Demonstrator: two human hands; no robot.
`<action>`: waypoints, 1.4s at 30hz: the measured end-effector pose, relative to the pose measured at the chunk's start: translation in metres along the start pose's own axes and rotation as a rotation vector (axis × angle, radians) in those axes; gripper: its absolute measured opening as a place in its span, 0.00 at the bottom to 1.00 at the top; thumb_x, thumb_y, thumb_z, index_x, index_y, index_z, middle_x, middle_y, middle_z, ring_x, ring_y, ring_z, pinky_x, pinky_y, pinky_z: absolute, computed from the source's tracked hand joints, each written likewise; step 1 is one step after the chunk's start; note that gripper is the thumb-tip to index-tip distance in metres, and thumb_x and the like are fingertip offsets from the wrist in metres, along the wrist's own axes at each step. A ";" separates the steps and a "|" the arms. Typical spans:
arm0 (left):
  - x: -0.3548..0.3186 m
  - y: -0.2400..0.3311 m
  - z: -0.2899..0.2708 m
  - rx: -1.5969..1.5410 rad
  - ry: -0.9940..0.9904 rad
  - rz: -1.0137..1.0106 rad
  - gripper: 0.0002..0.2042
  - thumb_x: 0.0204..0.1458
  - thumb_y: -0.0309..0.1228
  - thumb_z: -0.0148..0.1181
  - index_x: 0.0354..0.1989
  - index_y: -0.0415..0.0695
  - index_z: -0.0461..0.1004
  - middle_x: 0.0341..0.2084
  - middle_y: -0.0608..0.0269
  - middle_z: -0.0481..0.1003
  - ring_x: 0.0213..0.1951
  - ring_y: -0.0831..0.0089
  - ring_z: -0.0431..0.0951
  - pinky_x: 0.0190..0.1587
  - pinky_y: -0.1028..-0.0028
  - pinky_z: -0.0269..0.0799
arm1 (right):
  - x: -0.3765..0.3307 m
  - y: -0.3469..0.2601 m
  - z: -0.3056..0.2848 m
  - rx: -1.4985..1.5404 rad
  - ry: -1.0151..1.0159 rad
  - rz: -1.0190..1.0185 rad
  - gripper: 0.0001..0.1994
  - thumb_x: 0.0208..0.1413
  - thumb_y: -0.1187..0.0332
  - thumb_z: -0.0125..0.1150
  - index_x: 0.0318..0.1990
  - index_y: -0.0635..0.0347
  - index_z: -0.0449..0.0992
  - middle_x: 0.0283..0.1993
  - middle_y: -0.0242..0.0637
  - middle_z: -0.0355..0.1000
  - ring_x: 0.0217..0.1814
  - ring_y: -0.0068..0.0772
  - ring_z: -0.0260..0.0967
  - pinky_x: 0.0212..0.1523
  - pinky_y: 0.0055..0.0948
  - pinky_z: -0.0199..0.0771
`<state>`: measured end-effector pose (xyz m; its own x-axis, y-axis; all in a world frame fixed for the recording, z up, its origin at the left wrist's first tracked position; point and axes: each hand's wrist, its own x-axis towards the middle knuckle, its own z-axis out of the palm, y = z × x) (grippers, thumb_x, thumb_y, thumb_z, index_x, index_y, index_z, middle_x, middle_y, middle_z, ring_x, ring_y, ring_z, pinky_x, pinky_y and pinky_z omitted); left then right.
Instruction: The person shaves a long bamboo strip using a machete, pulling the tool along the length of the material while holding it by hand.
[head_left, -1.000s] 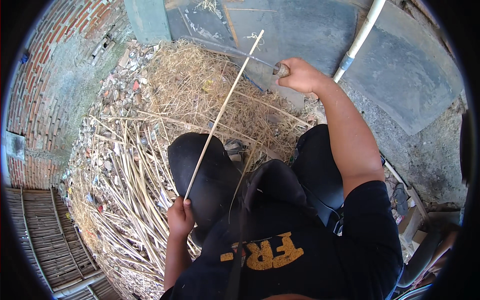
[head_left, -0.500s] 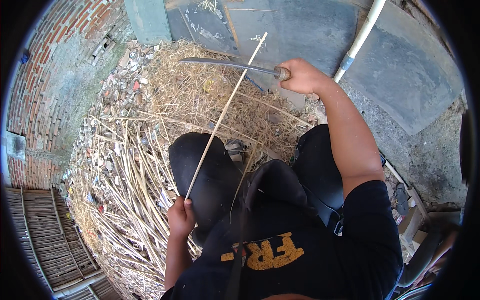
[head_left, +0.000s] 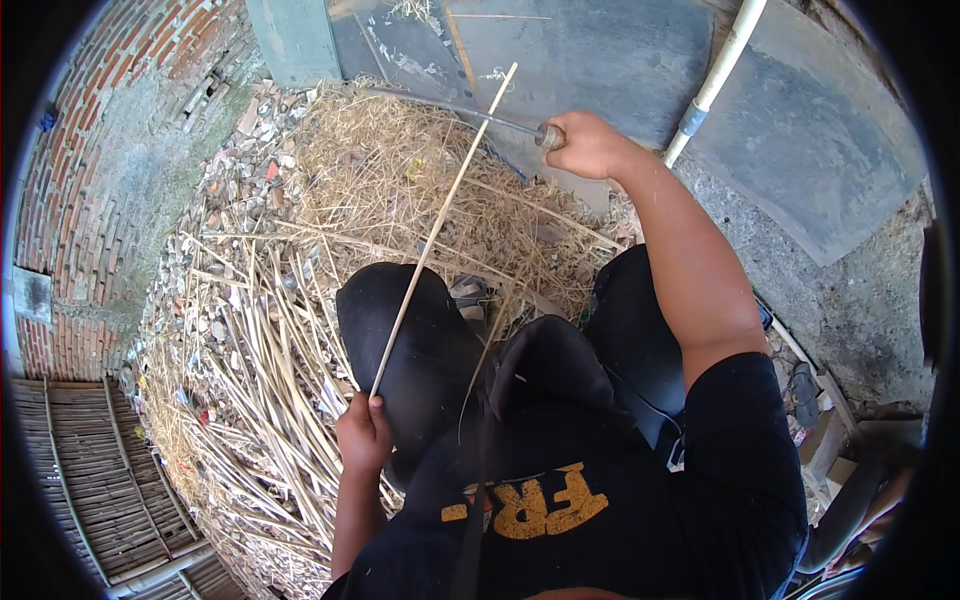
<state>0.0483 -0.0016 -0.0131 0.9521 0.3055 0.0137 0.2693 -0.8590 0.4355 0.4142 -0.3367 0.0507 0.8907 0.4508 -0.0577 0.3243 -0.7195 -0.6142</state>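
My left hand (head_left: 364,434) is closed around the lower end of a long, pale bamboo strip (head_left: 437,228), beside my left knee. The strip slants up and away to the right, and a few thin curls of shaving cling near its far end. My right hand (head_left: 583,146), arm stretched forward, grips the wooden handle of a machete (head_left: 515,126). Its long blade points left and crosses the strip close to the far end; it looks edge-on and narrow. Whether blade and strip touch at the crossing is hard to tell.
A heap of fine shavings (head_left: 400,180) lies beyond my knees. Many split bamboo strips (head_left: 270,370) are piled on the rubble at my left. A brick wall (head_left: 110,200) stands at left, grey sheets (head_left: 590,70) lean ahead, and a white pipe (head_left: 722,75) rises at right.
The machete has shifted slightly left and its blade has turned to look thinner. The strip's far end has swung a little to the left. My left hand stays in place.
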 end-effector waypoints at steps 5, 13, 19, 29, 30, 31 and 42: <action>-0.002 -0.002 -0.004 0.014 -0.011 0.014 0.16 0.65 0.37 0.49 0.26 0.40 0.64 0.14 0.43 0.69 0.22 0.40 0.73 0.24 0.53 0.65 | -0.014 -0.020 0.013 -0.117 -0.123 -0.037 0.15 0.46 0.69 0.62 0.43 0.60 0.79 0.32 0.47 0.77 0.36 0.47 0.75 0.40 0.42 0.74; 0.001 0.005 -0.005 0.025 -0.002 0.021 0.15 0.65 0.36 0.49 0.27 0.40 0.65 0.14 0.44 0.69 0.21 0.40 0.73 0.24 0.52 0.65 | -0.002 -0.014 0.018 -0.103 -0.103 -0.086 0.13 0.45 0.70 0.59 0.39 0.61 0.79 0.32 0.49 0.76 0.36 0.49 0.75 0.40 0.44 0.75; -0.005 0.001 -0.005 0.063 0.010 0.002 0.15 0.64 0.36 0.51 0.27 0.41 0.65 0.15 0.44 0.70 0.21 0.40 0.73 0.24 0.50 0.64 | -0.026 -0.050 0.022 -0.283 -0.153 -0.189 0.11 0.48 0.69 0.55 0.38 0.57 0.79 0.32 0.48 0.76 0.38 0.51 0.75 0.43 0.46 0.74; -0.007 -0.001 -0.004 0.149 0.048 0.026 0.14 0.63 0.35 0.52 0.27 0.41 0.66 0.16 0.43 0.71 0.22 0.40 0.74 0.24 0.49 0.65 | -0.004 -0.018 0.031 -0.167 -0.085 -0.050 0.11 0.42 0.69 0.60 0.36 0.60 0.79 0.32 0.51 0.76 0.38 0.53 0.75 0.42 0.47 0.74; -0.009 -0.003 -0.003 0.153 0.039 0.019 0.14 0.63 0.35 0.52 0.27 0.41 0.66 0.16 0.43 0.71 0.22 0.40 0.74 0.24 0.49 0.65 | -0.010 -0.028 0.036 -0.166 -0.134 -0.112 0.11 0.42 0.69 0.60 0.36 0.59 0.79 0.32 0.52 0.76 0.38 0.54 0.75 0.42 0.47 0.74; -0.008 -0.006 -0.003 0.126 0.045 0.025 0.14 0.63 0.35 0.52 0.27 0.41 0.66 0.16 0.43 0.71 0.22 0.40 0.74 0.24 0.50 0.65 | -0.016 -0.040 0.038 -0.170 -0.177 -0.177 0.11 0.43 0.68 0.60 0.35 0.59 0.78 0.33 0.52 0.76 0.38 0.54 0.75 0.41 0.47 0.74; 0.002 0.004 -0.015 0.129 0.017 0.051 0.14 0.63 0.36 0.53 0.27 0.41 0.65 0.16 0.43 0.71 0.23 0.38 0.74 0.25 0.49 0.66 | 0.002 0.007 0.032 -0.159 -0.116 -0.061 0.11 0.46 0.68 0.58 0.37 0.60 0.78 0.31 0.49 0.75 0.35 0.51 0.74 0.41 0.45 0.73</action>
<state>0.0489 0.0014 0.0022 0.9628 0.2659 0.0486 0.2379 -0.9188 0.3149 0.4083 -0.3240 0.0214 0.8282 0.5474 -0.1201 0.4311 -0.7592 -0.4877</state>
